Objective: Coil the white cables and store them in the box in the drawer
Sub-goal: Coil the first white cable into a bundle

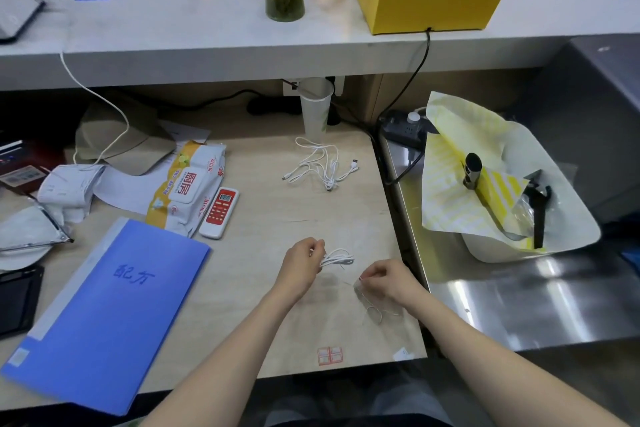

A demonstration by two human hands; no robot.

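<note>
Pale wood makes up the bench (263, 232) we work at, with a steel surface (519, 302) alongside to the right. On the bench to our left lies a blue folder (104, 308), and beyond it a pack of wipes (188, 184) and a red-and-white remote (220, 211). Farther back, near a plastic cup (316, 107), a second white cable (320, 165) lies loose and tangled, untouched. Close to us, our left hand (301, 265) pinches a small bundle of loops, the coiled white cable (337, 258), its grip closed around it. Our right hand (386, 279) pinches the trailing tail (372, 308) of that cable, which runs down across the bench. We judge the first cable is mid-coiling. Next we should wind the remaining tail onto the bundle, keeping the loops together. No drawer or box is in view.
</note>
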